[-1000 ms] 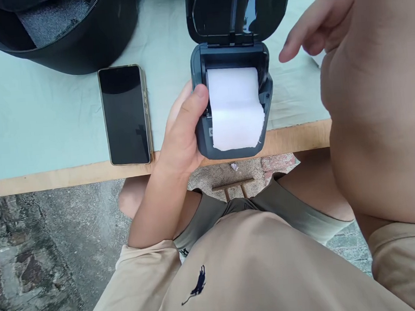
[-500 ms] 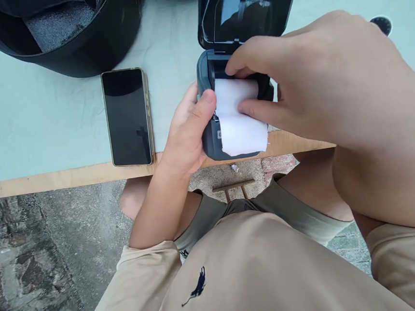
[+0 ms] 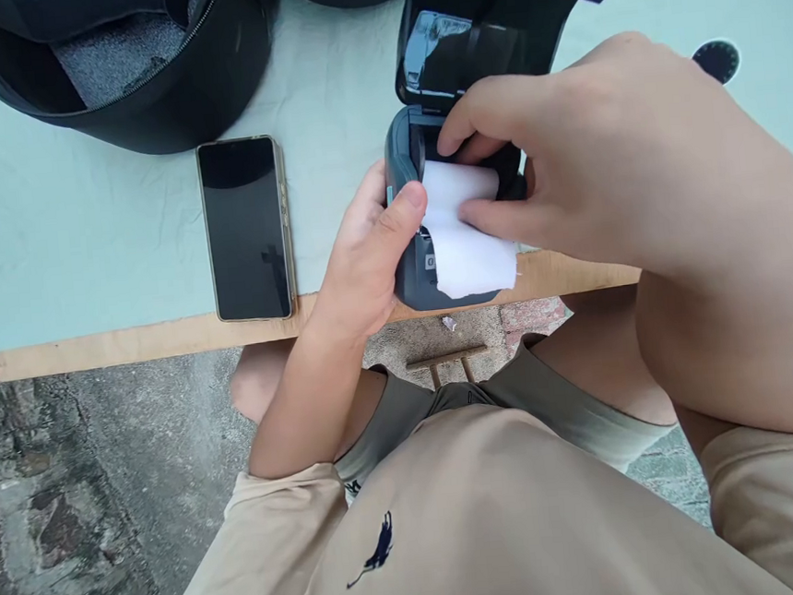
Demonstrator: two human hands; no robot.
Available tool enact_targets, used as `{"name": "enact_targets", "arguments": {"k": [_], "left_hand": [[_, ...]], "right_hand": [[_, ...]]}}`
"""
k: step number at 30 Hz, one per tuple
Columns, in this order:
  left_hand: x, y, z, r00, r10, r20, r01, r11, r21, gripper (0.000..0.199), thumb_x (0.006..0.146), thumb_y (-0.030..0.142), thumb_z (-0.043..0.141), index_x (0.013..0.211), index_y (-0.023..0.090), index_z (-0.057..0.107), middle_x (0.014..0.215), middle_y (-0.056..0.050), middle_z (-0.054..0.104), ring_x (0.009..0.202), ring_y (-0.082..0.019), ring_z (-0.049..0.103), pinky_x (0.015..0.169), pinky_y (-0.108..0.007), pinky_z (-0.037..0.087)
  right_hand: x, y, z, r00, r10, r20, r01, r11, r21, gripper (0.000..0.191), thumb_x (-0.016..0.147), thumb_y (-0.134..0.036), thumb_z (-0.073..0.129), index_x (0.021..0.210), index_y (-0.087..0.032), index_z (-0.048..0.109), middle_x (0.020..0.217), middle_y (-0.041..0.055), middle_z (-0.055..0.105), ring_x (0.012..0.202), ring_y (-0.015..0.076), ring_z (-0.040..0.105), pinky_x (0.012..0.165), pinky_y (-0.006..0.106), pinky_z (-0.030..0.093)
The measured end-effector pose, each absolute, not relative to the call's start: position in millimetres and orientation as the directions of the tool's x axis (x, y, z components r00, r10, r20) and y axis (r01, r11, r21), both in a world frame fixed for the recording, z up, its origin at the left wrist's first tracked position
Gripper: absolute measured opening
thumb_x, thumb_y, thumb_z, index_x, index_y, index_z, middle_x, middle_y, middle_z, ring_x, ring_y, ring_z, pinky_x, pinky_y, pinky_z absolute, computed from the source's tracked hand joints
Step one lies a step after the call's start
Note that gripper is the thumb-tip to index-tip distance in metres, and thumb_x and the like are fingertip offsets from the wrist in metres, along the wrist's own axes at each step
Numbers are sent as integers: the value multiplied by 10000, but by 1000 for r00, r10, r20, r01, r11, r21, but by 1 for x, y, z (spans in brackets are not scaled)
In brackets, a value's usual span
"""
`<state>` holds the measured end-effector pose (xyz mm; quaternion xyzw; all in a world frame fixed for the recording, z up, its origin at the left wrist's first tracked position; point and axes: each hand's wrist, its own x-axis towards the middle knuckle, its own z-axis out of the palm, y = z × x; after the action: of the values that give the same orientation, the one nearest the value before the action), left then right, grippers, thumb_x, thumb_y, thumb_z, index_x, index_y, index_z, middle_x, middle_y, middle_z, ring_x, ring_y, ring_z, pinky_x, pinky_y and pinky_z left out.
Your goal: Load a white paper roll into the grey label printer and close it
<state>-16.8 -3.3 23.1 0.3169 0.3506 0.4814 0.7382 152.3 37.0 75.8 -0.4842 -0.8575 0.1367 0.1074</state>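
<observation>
A dark portable receipt printer (image 3: 412, 278) is held over the table's front edge, its lid (image 3: 505, 38) swung up and away from me. My left hand (image 3: 374, 244) wraps its left side, thumb on top by the paper slot. Inside the printer's bay sits a white paper roll (image 3: 459, 181), with a loose torn-ended strip hanging toward me over the front. My right hand (image 3: 564, 153) grips the roll between thumb and fingers; the fingertips at the far side reach into the bay and are partly hidden.
A smartphone (image 3: 246, 232) with a dark screen lies left of the printer. An unzipped black case (image 3: 165, 114) with grey foam inside stands at the back left. A dark round object (image 3: 717, 59) is at the right. The table's bare wooden edge (image 3: 129, 344) runs along the front.
The printer has shifted slightly to the right and tilted in my left hand, showing more of the lid. My right hand keeps its grip on the paper roll.
</observation>
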Motion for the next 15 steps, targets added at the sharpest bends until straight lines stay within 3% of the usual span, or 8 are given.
{"name": "enact_targets", "arguments": {"k": [3,9,12,15], "left_hand": [[-17,-3,22,298,936,-190,-477,318,819,192,882,363,541,1034,257,592,882,-10,642,932,-173,653,649,-240,506],[-16,-3,21,283,941,-184,-538,314,782,186,899,339,505,1038,244,586,932,-5,656,1139,-195,617,933,-320,528],[-14,-3,20,245,949,-200,-546,305,780,181,895,335,513,1002,221,605,915,-7,663,1202,-211,581,978,-335,511],[-13,-3,19,195,962,-192,-550,270,790,226,898,356,495,979,194,631,909,-21,676,1259,-221,538,1002,-341,500]], "right_hand": [[148,36,76,-480,876,56,836,476,-273,218,668,-296,662,868,-320,578,542,6,365,509,140,349,506,322,358],[141,32,90,-370,925,-88,916,348,-200,234,674,-322,618,895,-317,538,597,10,480,556,197,478,587,419,413],[149,28,98,-428,904,18,836,404,-372,269,667,-366,642,920,-335,558,666,-3,543,581,200,526,688,472,448],[158,27,98,-407,913,36,606,300,-737,334,645,-271,693,960,-326,595,837,-11,614,700,198,587,701,422,479]]}}
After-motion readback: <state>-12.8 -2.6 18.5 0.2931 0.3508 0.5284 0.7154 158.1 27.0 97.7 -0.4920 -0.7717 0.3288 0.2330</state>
